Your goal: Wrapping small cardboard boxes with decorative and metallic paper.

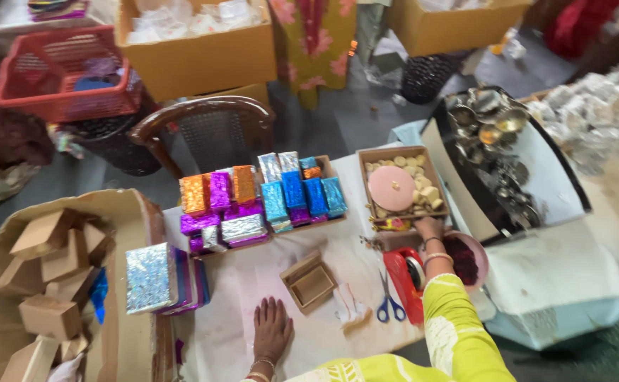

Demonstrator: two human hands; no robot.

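My left hand (pixel 272 327) lies flat on the white cloth of the table, fingers apart, holding nothing. A small open brown cardboard box (pixel 310 283) sits just beyond it. My right hand (pixel 430 228) reaches forward in a yellow-green sleeve, resting at the near edge of a cardboard tray (pixel 437 185) that holds pale round pieces and a pink round lid (pixel 391 188). Its fingers are partly hidden, so what it grips is unclear. A red tape dispenser (pixel 406 280) and blue-handled scissors (pixel 389 304) lie beside my right forearm.
Shiny wrapped boxes in orange, purple, silver and blue (pixel 260 198) fill a tray at the middle. A silver wrapped stack (pixel 155 278) stands left. Plain brown boxes (pixel 48 276) fill a carton. A black tray of metal bowls (pixel 493 141), a wooden chair (pixel 210 131) and a red basket (pixel 65 74) lie beyond.
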